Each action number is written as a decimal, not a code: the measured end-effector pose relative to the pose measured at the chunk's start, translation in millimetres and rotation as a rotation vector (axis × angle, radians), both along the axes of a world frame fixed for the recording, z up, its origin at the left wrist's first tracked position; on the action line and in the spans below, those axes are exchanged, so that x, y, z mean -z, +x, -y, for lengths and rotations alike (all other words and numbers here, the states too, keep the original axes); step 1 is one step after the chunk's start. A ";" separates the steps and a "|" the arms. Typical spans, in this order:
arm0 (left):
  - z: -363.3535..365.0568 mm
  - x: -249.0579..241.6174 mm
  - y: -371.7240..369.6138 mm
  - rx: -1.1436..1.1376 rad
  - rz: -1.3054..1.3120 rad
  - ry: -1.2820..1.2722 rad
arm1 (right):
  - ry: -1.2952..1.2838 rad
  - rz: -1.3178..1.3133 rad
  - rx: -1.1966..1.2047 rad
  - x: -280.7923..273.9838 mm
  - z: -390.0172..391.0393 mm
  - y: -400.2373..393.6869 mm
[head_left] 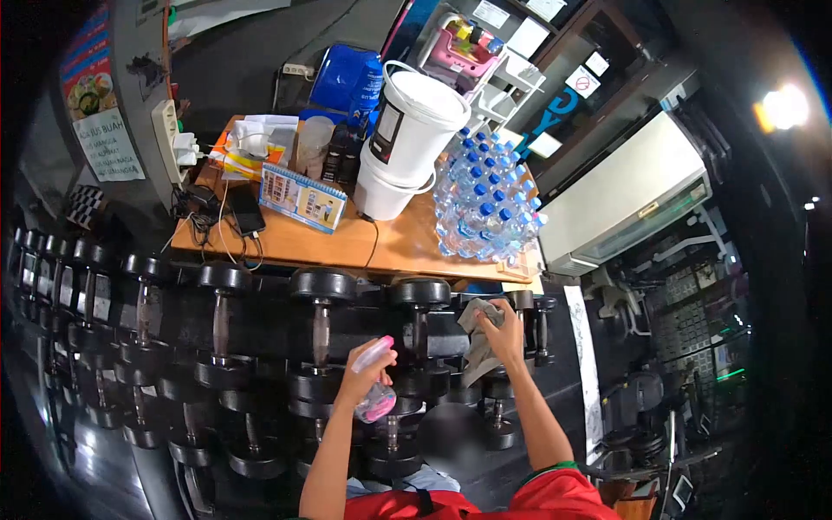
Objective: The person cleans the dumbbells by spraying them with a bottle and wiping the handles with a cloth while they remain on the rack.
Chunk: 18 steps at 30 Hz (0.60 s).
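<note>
My left hand is wrapped round a spray bottle with a white and pink trigger head and pink at its base. In my right hand is a grey-brown cloth, bunched at the top and hanging down over the rack. The cloth overlaps the dumbbells at the right end of the upper row. Between my hands lies a black dumbbell with a metal handle. Another dumbbell rests just beyond my left hand.
Rows of dumbbells stretch left. Behind stands a wooden table with stacked white buckets, packed water bottles, a desk calendar and a phone with cables. A white fridge stands at the right.
</note>
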<state>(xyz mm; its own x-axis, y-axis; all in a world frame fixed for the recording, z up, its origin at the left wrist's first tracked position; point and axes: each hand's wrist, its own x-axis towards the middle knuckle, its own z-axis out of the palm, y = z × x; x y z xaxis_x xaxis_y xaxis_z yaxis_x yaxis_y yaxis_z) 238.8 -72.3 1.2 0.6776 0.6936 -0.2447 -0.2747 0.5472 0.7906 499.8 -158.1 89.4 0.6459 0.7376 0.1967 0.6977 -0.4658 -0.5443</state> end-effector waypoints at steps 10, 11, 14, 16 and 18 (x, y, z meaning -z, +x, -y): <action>-6.6 -42.4 12.9 -0.117 -0.189 0.219 | 0.257 -0.421 0.155 89.8 -21.9 39.2; -7.3 -47.5 17.6 -0.144 -0.224 0.248 | 0.219 -0.460 0.152 94.3 -21.1 40.0; -10.0 -50.7 33.5 -0.207 -0.316 0.367 | 0.158 -0.461 0.141 101.3 -28.5 31.4; -6.8 -53.1 42.2 -0.230 -0.374 0.442 | 0.103 -0.533 0.120 101.1 -37.9 28.1; -4.9 -61.0 56.0 -0.238 -0.463 0.524 | 0.102 -0.553 0.095 103.9 -46.8 20.5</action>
<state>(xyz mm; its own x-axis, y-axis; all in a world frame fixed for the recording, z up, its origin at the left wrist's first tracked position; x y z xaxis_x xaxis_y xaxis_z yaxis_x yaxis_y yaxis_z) 294.9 -67.4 62.2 0.4024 0.9131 -0.0654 0.0864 0.0332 0.9957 520.3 -111.4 -14.5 0.7357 0.6661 -0.1230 0.2533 -0.4389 -0.8621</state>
